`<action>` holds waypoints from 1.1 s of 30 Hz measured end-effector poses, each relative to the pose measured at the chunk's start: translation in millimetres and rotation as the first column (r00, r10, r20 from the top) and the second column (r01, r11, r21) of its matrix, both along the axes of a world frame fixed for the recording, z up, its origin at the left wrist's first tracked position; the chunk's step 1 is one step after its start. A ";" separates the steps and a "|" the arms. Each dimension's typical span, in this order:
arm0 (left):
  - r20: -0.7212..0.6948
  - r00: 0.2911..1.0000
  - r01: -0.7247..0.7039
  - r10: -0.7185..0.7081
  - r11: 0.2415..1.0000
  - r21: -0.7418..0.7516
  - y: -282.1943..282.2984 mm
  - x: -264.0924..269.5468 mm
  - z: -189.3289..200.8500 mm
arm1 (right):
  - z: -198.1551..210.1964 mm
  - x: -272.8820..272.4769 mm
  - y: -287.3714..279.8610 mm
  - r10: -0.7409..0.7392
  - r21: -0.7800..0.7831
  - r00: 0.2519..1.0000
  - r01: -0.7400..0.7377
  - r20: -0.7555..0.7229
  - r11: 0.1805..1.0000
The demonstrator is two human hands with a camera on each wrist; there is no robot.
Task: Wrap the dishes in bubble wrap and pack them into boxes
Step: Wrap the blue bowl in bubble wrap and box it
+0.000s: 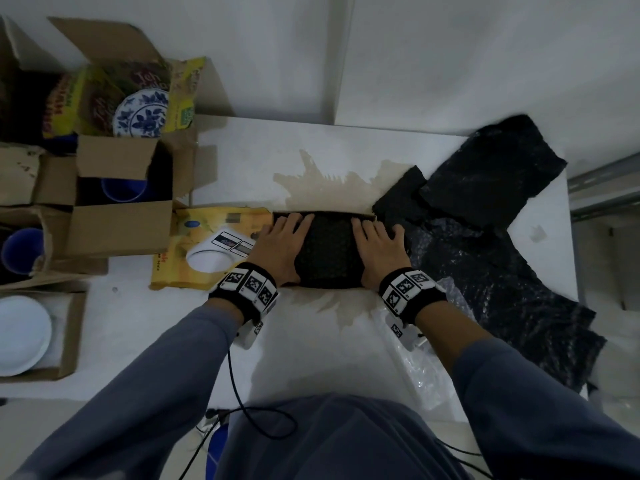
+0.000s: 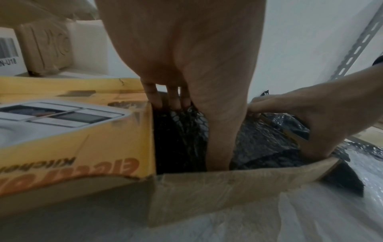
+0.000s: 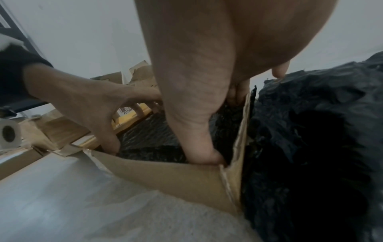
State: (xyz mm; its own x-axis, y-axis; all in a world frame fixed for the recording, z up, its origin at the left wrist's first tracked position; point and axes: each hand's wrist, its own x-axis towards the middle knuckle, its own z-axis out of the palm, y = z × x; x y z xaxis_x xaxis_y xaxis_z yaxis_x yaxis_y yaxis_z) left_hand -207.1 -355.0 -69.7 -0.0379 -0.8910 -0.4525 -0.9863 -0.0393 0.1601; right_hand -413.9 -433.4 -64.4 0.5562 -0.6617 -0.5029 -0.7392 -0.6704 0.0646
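Head view: we are observing both hands working inside an open box (image 1: pixel 221 237) on the white surface (image 1: pixel 242 150). The left hand (image 1: pixel 277 247) and right hand (image 1: pixel 375 249) are pressing a bundle wrapped in black bubble wrap (image 1: pixel 325 251) down into the box. The bundle is lying between the two hands, touching both. What dish it is covering is hidden.

The fingers of the left hand (image 2: pixel 174 101) are reaching down the far left side of the bundle, thumb down the near side. The right hand's fingers are curling over the far right edge, so each hand is gripping the bundle at its side.

We are judging the step in hand as packing: seating a wrapped piece in its box. The next move is probably calling for the hands to slide out without lifting the wrap. Unwrapped items are still waiting at the left, including a blue patterned plate (image 1: pixel 142 114) and white plates (image 1: pixel 22 336). Loose black wrap (image 1: pixel 485 174) is lying just right of the box.
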 end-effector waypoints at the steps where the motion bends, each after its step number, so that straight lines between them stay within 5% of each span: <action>1: 0.009 1.000 0.001 -0.001 1.000 0.001 -1.3 -0.6 0.1 | 1.2 2.2 -0.7 -0.001 -0.006 1.000 0.001 -0.013 1.000; 13: -0.032 0.999 -0.018 0.021 0.996 0.087 -7.2 -1.2 2.7 | 24.8 13.1 -21.0 0.048 0.027 0.995 -0.046 -0.090 0.999; 21: -0.177 0.984 -0.025 0.018 0.999 -0.035 -14.1 -1.6 12.1 | 34.7 21.2 -23.7 -0.012 0.019 0.960 0.007 0.281 1.000; 27: -0.130 0.992 -0.002 0.001 1.000 -0.004 -18.1 -7.1 4.0 | 13.8 21.2 -18.5 -0.057 0.125 0.958 0.023 0.280 0.992; 33: -0.282 0.951 -0.119 0.127 0.992 0.045 -18.3 -7.5 0.4 | 9.2 23.5 -11.9 -0.150 0.172 0.937 0.100 0.315 0.980</action>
